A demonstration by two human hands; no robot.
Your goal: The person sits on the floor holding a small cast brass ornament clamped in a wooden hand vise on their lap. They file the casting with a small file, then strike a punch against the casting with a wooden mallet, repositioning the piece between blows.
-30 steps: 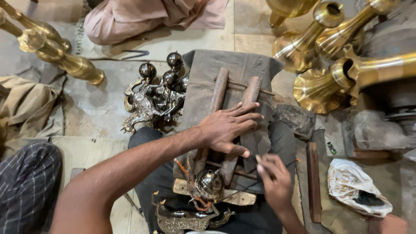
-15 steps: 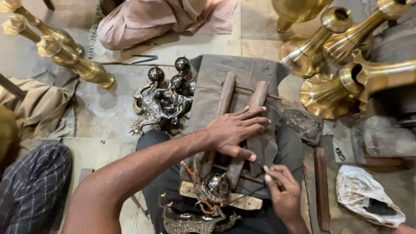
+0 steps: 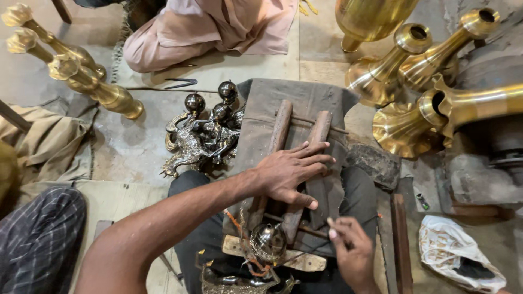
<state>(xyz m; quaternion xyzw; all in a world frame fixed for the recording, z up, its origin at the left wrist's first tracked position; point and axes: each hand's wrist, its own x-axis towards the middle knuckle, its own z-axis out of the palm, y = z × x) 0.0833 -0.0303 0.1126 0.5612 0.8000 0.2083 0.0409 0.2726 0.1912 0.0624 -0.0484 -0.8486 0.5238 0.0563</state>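
My left hand (image 3: pixel 291 171) lies flat, fingers spread, across two wooden bars (image 3: pixel 279 133) of a small wooden frame covered by a dark cloth (image 3: pixel 267 100) on my lap. My right hand (image 3: pixel 354 253) is at the lower right, its fingers pinched on a thin dark wire (image 3: pixel 364 222) that runs up to the right. A shiny round metal ornament (image 3: pixel 268 242) with orange cord around it sits at the near end of the frame, just left of my right hand.
A pile of silvery ornate castings with ball tops (image 3: pixel 204 133) lies left of the frame. Brass trumpet-shaped vases (image 3: pixel 414 71) crowd the upper right, brass stems (image 3: pixel 81 76) the upper left. A seated person in pink (image 3: pixel 207 27) is ahead. A white bag (image 3: pixel 455 256) lies right.
The view has shifted slightly, so everything sits a little lower and to the right. My left hand stays pressed on the bars; my right hand has moved slightly down and right with the wire.
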